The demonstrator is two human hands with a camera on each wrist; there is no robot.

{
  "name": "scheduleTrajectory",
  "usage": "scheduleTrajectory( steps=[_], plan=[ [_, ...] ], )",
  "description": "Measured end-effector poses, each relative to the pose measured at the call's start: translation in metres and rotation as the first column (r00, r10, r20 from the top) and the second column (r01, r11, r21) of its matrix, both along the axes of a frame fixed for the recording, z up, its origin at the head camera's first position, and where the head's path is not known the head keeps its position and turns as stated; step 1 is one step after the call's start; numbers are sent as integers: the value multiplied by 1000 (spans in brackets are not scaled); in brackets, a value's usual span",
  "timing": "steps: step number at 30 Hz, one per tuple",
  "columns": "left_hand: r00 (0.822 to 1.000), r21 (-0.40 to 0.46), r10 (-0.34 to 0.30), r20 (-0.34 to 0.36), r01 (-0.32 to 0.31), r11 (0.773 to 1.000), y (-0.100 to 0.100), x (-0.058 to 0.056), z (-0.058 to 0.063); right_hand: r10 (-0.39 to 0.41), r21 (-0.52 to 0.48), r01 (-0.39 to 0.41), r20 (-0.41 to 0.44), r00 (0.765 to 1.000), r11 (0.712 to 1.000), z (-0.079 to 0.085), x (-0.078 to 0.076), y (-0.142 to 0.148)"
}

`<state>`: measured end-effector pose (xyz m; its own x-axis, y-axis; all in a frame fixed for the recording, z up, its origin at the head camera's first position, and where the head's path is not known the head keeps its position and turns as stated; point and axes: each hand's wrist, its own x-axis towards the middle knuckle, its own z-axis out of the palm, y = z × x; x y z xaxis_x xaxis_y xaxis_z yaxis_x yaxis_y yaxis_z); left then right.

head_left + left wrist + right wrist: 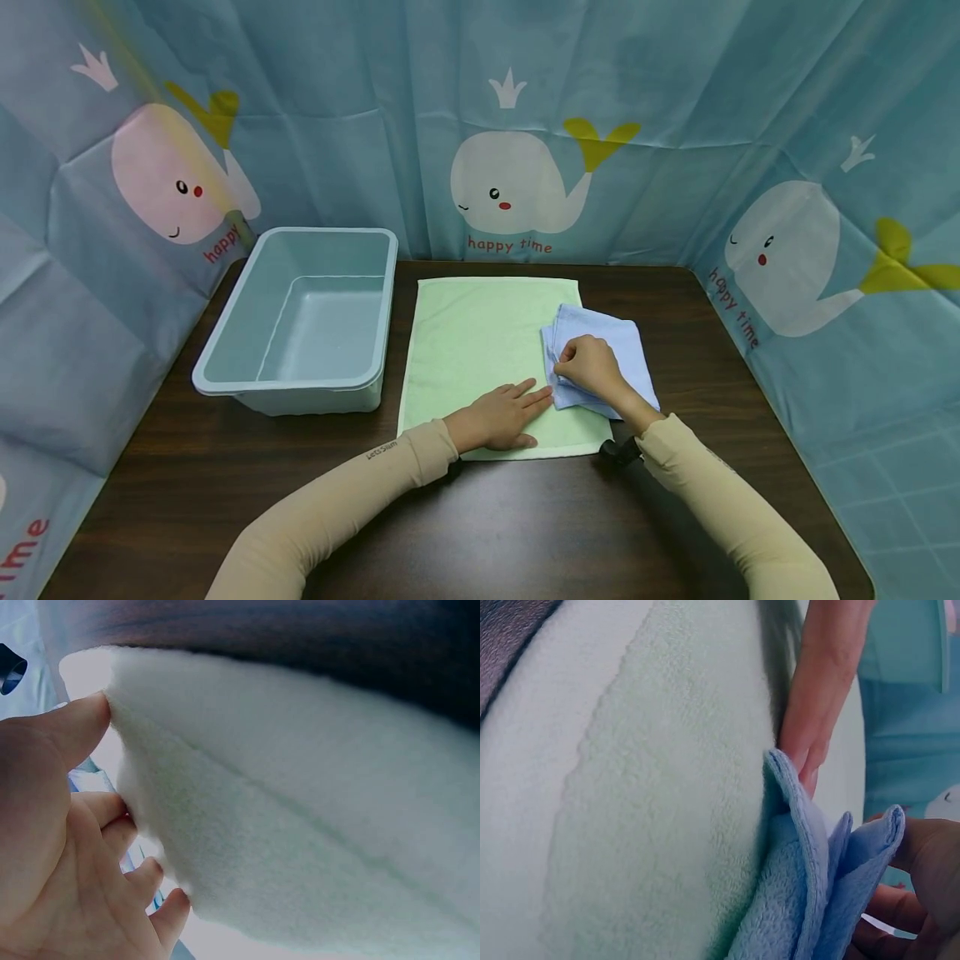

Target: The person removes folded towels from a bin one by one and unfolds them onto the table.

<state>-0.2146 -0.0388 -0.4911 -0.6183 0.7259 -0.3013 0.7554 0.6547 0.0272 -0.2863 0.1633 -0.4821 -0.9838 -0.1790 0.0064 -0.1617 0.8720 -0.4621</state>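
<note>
A light green towel (472, 342) lies spread on the dark table. Over its right side, and partly past its edge, rests a folded blue cloth (621, 350) in several layers. My left hand (506, 417) rests on the green towel near its front edge, fingers spread and fingertips close to the blue cloth. With thumb and finger my right hand (592, 367) pinches the left edge of the blue cloth. In the right wrist view the layers of the blue cloth (802, 892) stand up slightly apart at that edge.
A pale blue plastic basin (300, 388) stands on the table (480, 533) left of the green towel. Behind and on both sides hangs a blue curtain (337, 167) with whale prints, meeting the table's edges.
</note>
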Motion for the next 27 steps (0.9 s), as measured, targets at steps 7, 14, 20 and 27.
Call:
scheduleTrajectory(
  steps=[7,14,20,27],
  plan=[
    [1000,6,-3,4,3,1000,0,0,2,14,-44,-14,-13,1000,999,0,1,3],
    [1000,47,4,30,-6,999,0,-1,5,14,-62,-16,-30,999,998,4,3,6],
    [1000,56,11,25,-13,998,2,-1,5,13,-76,-15,-23,1000,997,4,3,7],
    [1000,35,6,13,-6,999,4,-1,5,23,-83,-19,52,998,996,6,-3,9]
  ],
)
